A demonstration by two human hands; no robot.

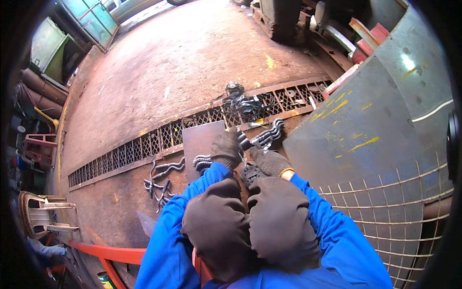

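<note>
A bundle of dark bent rods [275, 131] is located at the centre of the frame, its ends exposed on both sides of the left hand [226, 148]. The left hand is laid over the middle; its fingertips are hidden, so it cannot be told whether the rods are fully grasped. The right hand [270, 163] is positioned just below the bundle's right part; its fingers are directed inward, but whether anything is pinched cannot be told.

Caution: the rods could be splayed or rolled if pressure from the left hand were relaxed, since they appear to be only nested together. The bundle could be tipped if the edge of the flat plate [207, 135] were caught. The black plastic [248, 105] above could be snagged by the right-hand rod ends.

Clearance: toward the top, the floor grating [168, 135] is met, in whose openings a rod tip could be lodged. Room is limited at right by the sheet metal [361, 120], at left by loose rods [168, 168]. The broadest floor [168, 58] is found beyond the grating, upper middle
</note>
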